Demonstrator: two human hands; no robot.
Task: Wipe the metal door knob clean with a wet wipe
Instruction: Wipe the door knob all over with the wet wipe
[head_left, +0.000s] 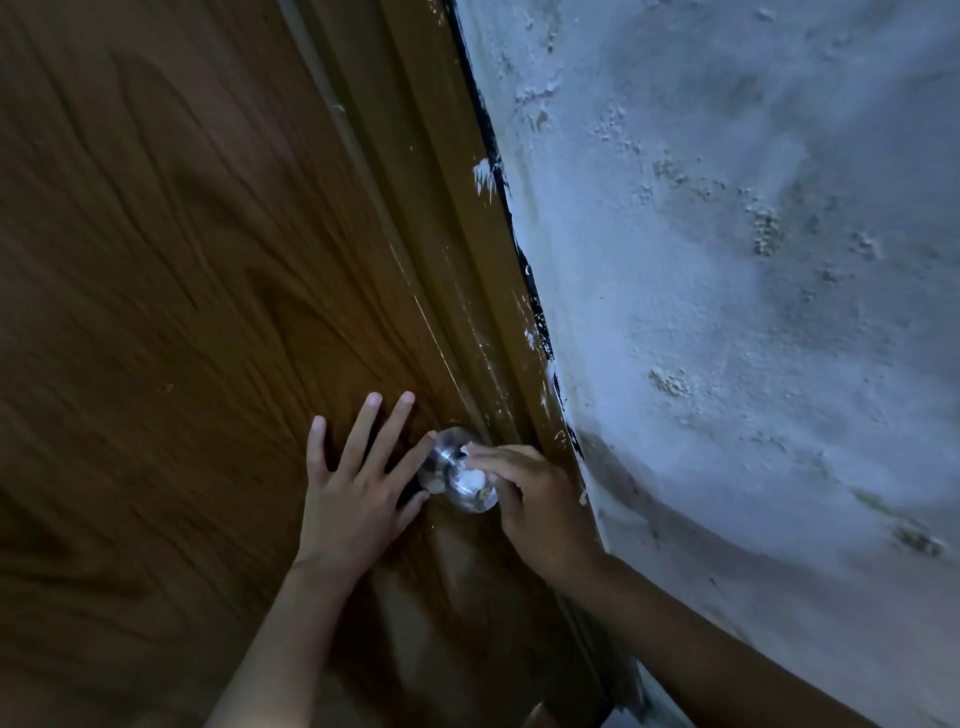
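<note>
— What is seen around the knob?

— A brown wood-grain door (182, 260) fills the view from 9 to 12 o'clock. Its glossy frame (467, 291) runs along the door's edge, smeared with white paint. A rough, flaking whitewashed wall (753, 260) lies beyond it, from 1 to 4 o'clock. Nothing is placed between the hands and the knob.

— Where is the knob found?

— The metal door knob (457, 475) is fixed low on the door, just below centre, close to the frame.

— How are the hands set?

— The left hand (358, 488) is laid flat on the door at the knob's 9 o'clock, fingers (358, 431) spread wide, nothing held; forefinger and thumb reach the knob's base. The right hand (540, 509) is brought in from 3 o'clock, its fingers (493, 457) closed on a white wet wipe (472, 475), which is pressed onto the knob's top and face.
</note>
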